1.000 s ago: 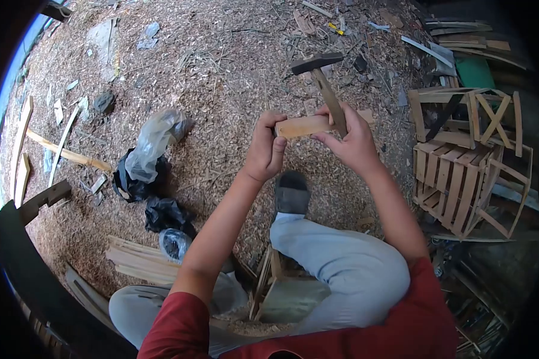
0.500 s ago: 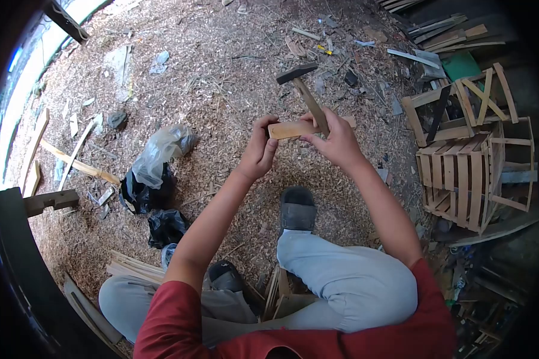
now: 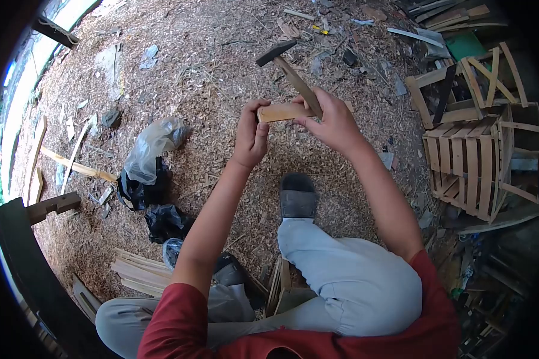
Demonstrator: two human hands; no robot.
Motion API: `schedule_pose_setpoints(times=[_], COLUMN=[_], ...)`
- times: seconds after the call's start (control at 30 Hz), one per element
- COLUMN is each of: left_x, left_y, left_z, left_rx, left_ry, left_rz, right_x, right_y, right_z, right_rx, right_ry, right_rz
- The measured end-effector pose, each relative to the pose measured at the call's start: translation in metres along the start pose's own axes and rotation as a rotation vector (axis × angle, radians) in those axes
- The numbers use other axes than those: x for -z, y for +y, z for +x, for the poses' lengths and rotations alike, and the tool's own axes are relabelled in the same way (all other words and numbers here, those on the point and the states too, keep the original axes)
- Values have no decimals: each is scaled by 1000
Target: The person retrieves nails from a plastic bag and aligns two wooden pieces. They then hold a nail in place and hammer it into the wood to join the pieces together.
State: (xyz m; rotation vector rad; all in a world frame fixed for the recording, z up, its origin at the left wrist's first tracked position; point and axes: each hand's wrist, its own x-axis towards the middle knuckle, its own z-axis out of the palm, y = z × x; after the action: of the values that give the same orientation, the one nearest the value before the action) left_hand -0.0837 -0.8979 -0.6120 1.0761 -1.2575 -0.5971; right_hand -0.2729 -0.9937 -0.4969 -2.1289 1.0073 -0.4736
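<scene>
A short wooden board [image 3: 279,112] is held roughly level in front of me. My left hand [image 3: 252,133] pinches its left end between thumb and fingers. Around the board's right part closes my right hand [image 3: 331,122], which also keeps a hammer [image 3: 294,79] in its grip. The hammer's dark head points up and to the left, above the board, and does not touch it. The lower end of the handle crosses in front of the board.
Wooden crates [image 3: 461,170] stand at the right. Plastic bags [image 3: 154,149] lie left of my arms, with thin slats [image 3: 141,272] below them. A dark beam [image 3: 36,263] is at the left edge. Wood shavings cover the ground around my sandalled foot [image 3: 298,196].
Both hands, with the board and hammer, have shifted slightly up and left in the view. The hammer's head leans further left. The surroundings have shifted slightly with the camera.
</scene>
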Motion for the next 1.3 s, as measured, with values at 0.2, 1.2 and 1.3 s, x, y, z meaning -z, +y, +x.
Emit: schedule_pose_setpoints(times=[0.2, 1.2, 1.3], left_x=[-7, -12, -10], left_y=[-2, -8, -7], left_z=[-7, -7, -5], left_rx=[49, 34, 16], left_ry=[50, -32, -37], left_rz=[-61, -19, 18], right_x=[6, 10, 8], right_y=[0, 9, 8], right_z=[6, 4, 4], right_rx=[34, 45, 47], right_ry=[-63, -59, -59], right_rz=[-134, -105, -107])
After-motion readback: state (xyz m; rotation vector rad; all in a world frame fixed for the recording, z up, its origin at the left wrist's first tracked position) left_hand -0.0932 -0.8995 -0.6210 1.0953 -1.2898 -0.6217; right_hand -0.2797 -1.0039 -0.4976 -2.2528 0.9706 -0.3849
